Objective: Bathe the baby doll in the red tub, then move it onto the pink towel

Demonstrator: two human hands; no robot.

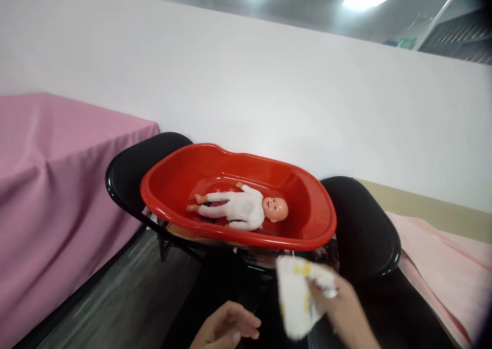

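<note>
A pink cloth [57, 185] draped the table well to the left of the left hand [226, 328]. That hand hung empty with its fingers loosely curled, grasping nothing. Just beyond it a red baby tub [315, 221] rested across two black chairs [126, 175], with a doll in a white suit [242, 209] lying on its back inside. Just to the right, the right hand [346, 308] gripped a folded white diaper [298, 298].

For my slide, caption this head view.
Doll lies in red tub; right hand holds white cloth, left hand free.
</note>
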